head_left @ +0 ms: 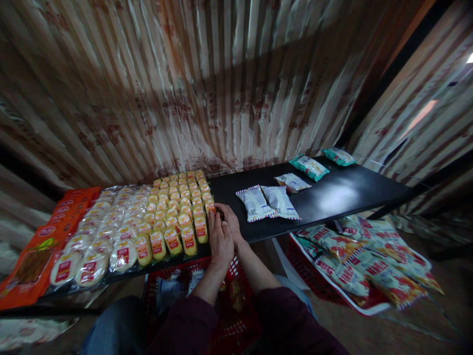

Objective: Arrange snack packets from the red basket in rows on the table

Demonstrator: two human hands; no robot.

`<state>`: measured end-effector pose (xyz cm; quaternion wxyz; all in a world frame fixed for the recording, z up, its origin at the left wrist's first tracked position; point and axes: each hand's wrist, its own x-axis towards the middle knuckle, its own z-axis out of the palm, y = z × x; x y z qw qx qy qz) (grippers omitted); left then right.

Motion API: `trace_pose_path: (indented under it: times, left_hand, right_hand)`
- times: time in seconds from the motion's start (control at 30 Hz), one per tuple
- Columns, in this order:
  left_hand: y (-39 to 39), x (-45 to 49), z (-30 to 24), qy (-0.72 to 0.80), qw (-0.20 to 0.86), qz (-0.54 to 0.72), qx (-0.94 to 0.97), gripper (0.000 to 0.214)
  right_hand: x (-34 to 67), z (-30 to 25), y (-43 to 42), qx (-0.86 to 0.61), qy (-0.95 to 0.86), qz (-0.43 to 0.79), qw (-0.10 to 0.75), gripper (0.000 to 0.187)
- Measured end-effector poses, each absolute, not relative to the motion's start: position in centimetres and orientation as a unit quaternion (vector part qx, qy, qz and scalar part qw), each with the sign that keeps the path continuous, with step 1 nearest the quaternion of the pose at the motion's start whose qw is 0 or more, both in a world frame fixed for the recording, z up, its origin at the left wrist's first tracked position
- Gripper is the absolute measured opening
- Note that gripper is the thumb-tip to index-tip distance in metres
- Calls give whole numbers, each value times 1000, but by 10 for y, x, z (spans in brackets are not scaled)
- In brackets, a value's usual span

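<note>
On the black shelf, small wrapped yellow cakes [173, 241] with red labels stand in tight rows. My left hand [220, 241] is at the right end of these rows, its fingers together and pointing away from me against the end packets. Just behind and to its right, my right hand [231, 223] curls inward, its fingertips touching the last row. Both hands press close together, and whatever lies between their fingers is hidden. Left of the cakes are rows of round, pale wrapped cakes [90, 270].
Orange packets [39, 246] lie at the shelf's left end. Right of my hands, white packets [254, 203] and green packets [309, 167] rest on the black shelf [343, 195]. Below are a red basket [236, 325] and another basket [365, 311] filled with snack bags [369, 266]. A striped curtain hangs behind.
</note>
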<state>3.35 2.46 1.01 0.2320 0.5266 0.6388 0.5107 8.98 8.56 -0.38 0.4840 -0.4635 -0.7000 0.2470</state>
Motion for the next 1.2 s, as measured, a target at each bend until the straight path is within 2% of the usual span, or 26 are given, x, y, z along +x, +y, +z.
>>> trace_pose_path:
  times: [0.23,0.43,0.6,0.87,1.07,1.2]
  left_hand:
    - [21,34,6,641,232,496,538,50]
    - [20,32,4,638,235,495,541,54]
    - [16,29,1,624,219,504,556,55]
    - [14,28,1,609,229,513,560,59]
    - [12,27,-1,604,215,521,563,58]
    - [12,28,-3,611,210,515,563,58]
  right_hand:
    - [93,-5,93,-470,-704,248,472,38]
    - [90,-12,108,-494,-688,285,449,55]
    - [82,0,107,-505,-659,333,447,48]
    - [80,19,92,-453,-674,391,434,61]
    - [75,17,102,-486,-628,408,451,81]
    - [69,13,119,-487,-595,431,472,84]
